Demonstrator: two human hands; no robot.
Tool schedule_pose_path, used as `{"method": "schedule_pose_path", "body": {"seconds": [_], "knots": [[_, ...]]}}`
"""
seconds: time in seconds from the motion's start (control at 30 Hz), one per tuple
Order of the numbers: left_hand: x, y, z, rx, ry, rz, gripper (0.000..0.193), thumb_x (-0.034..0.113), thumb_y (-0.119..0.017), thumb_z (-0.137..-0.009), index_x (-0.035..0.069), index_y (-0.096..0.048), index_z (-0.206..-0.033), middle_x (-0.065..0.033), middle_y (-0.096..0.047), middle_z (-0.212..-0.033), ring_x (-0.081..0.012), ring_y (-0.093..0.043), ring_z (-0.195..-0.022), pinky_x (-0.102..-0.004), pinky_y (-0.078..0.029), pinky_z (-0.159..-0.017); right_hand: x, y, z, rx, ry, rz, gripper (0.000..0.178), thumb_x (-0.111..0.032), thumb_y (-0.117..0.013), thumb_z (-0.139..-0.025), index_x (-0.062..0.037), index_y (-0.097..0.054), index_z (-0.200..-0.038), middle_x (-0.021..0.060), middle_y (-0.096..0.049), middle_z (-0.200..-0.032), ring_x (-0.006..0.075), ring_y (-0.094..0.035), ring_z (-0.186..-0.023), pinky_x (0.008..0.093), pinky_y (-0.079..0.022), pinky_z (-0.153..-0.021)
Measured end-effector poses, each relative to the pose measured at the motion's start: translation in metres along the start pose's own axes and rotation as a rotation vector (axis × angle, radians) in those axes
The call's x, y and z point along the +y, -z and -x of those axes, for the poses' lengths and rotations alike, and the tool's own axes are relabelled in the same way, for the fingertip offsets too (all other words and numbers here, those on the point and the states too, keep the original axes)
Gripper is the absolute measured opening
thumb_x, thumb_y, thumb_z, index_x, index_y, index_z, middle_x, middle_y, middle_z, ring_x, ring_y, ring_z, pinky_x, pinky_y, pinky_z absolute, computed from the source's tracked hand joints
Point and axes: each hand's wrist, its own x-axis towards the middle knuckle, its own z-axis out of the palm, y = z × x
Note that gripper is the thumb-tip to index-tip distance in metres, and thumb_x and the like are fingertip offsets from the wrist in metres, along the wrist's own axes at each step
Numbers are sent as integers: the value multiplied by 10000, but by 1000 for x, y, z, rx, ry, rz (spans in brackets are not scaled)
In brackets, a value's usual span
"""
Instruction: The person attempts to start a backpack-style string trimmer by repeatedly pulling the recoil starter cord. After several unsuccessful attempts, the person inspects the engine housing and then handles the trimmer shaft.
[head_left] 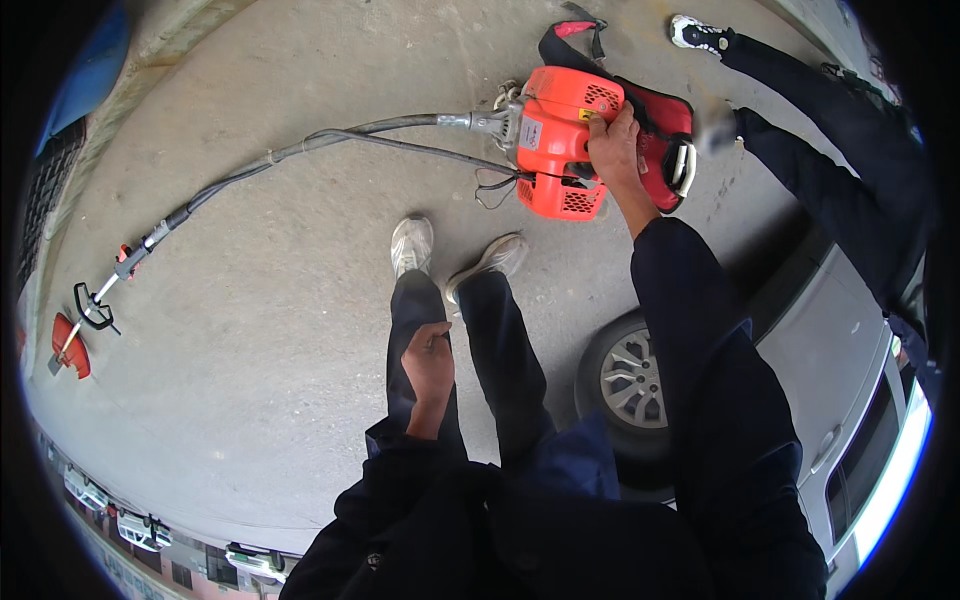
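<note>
A backpack brush cutter lies across the ground ahead of me, its orange-red engine at the upper middle. My right hand is closed over the right side of the engine housing, next to the red and black padded backrest. I cannot tell whether the engine is lifted off the ground. A dark flexible drive hose bends left from it to a metal shaft with a black loop handle and a red guard. My left hand hangs before my left leg, fingers curled, apart from the tool.
A light-coloured car stands close on my right, its front wheel beside my right arm. Another person in dark clothes stands at the upper right, near the backrest. A concrete kerb runs along the upper left. Parked vehicles show at the lower left.
</note>
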Motion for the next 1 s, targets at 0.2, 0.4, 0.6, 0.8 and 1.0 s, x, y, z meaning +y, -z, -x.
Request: {"method": "schedule_pose_path", "body": {"seconds": [0.2,0.4,0.6,0.8,1.0], "knots": [[-11,-41,22,-178,104,132,233,-1,-565,-937,8,-783,-1020,-125,-813,-979,-206,-778,-938,-290,-578,-859,-8,16,-4,-88,20,-71,753,-311,-622,-1011,132,-286,-1520,447,-446,-1431,567,-425,-1367,553,-387,-1169],[-35,-61,24,-140,152,206,227,6,-572,-963,-11,-788,-1032,-112,-813,-964,-166,-766,-921,-278,-579,-856,0,0,-5,69,129,133,698,-334,-547,-1042,229,-358,-1409,429,-558,-1310,550,-563,-1220,543,-506,-1062],[-21,-84,31,-214,134,320,240,-33,-556,-958,-32,-772,-1064,-113,-803,-1019,-153,-745,-969,-262,-560,-906,30,-30,-17,248,389,455,648,-318,-537,-1027,238,-436,-1343,407,-606,-1248,516,-620,-1141,520,-554,-990],[48,-94,25,-358,-67,167,272,-40,-568,-946,3,-760,-1133,-130,-795,-1046,-160,-739,-883,-285,-554,-790,16,-29,-8,328,210,143,627,-294,-565,-1008,199,-455,-1378,388,-636,-1201,521,-663,-1034,539,-563,-934],[143,-72,-24,-430,-469,-199,240,-23,-596,-954,-7,-742,-1144,-152,-783,-1063,-227,-762,-987,-315,-570,-852,-2,-5,9,204,71,-72,660,-354,-538,-1045,159,-424,-1444,386,-574,-1282,551,-600,-1155,576,-507,-1008]]}}
